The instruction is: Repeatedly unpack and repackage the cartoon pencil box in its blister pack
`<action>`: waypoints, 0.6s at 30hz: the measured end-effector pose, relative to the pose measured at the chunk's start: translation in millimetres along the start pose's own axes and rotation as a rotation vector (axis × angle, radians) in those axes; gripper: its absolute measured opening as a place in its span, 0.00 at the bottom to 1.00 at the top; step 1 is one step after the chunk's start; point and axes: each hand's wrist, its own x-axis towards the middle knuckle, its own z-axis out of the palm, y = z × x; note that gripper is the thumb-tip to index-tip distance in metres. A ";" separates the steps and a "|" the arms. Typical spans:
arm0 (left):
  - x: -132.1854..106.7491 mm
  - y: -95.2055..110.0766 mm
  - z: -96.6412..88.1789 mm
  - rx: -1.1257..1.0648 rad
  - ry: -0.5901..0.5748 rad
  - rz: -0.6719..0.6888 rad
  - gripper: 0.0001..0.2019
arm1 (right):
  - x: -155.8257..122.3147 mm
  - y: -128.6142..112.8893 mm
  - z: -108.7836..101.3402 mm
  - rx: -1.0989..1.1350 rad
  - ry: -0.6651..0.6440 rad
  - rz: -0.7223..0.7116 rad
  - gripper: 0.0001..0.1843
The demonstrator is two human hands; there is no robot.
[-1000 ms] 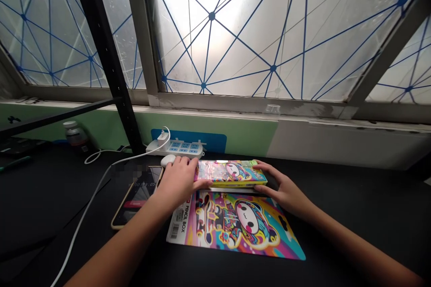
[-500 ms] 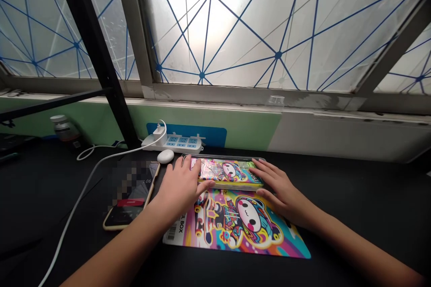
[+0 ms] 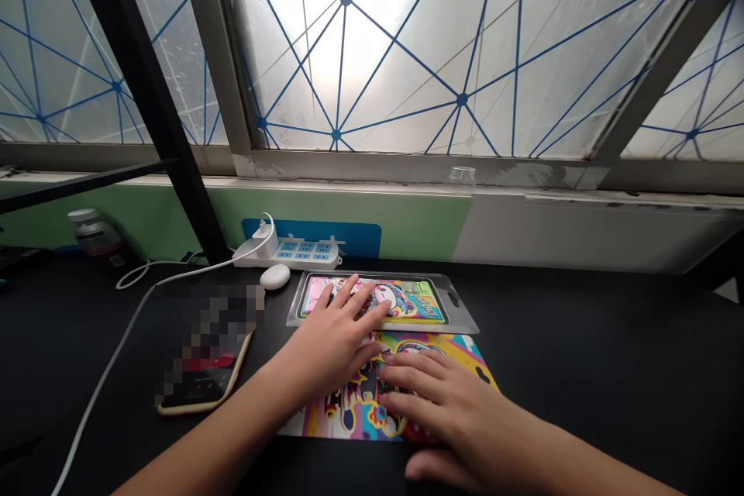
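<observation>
A colourful pencil box (image 3: 407, 301) lies in a clear plastic blister tray (image 3: 459, 310) on the black table. In front of it lies its printed backing card (image 3: 465, 349) with a cartoon figure. My left hand (image 3: 331, 337) rests flat with fingers spread, fingertips on the pencil box's left part and palm over the card's left side. My right hand (image 3: 447, 403) lies flat on the card, fingers stretched out to the left, holding nothing.
A phone (image 3: 201, 368) lies left of the card. Behind it are a white earbud case (image 3: 274, 277), a power strip (image 3: 291, 252) with a white cable (image 3: 110, 360), and a small bottle (image 3: 93, 229) at far left. A black shelf post (image 3: 151, 108) stands before the window.
The pencil box went from held on edge between both hands to lying flat in its clear tray. My right hand left the box's right end and came down onto the card.
</observation>
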 end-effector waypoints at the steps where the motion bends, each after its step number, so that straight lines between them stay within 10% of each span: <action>1: 0.4 -0.6 1.1 0.000 -0.012 -0.020 0.27 | 0.2 -1.4 -0.1 0.043 -0.054 0.032 0.34; 5: 0.4 -8.0 5.1 0.007 -0.034 -0.139 0.29 | -3.0 -1.3 -4.7 0.175 -0.134 0.159 0.50; 13: 0.2 -16.9 2.9 -0.030 -0.030 -0.223 0.26 | -5.2 -2.5 -3.6 0.055 -0.022 0.403 0.16; 18: 2.9 -12.5 1.1 -0.026 -0.096 -0.252 0.27 | -6.3 14.0 16.0 -0.126 0.155 0.554 0.21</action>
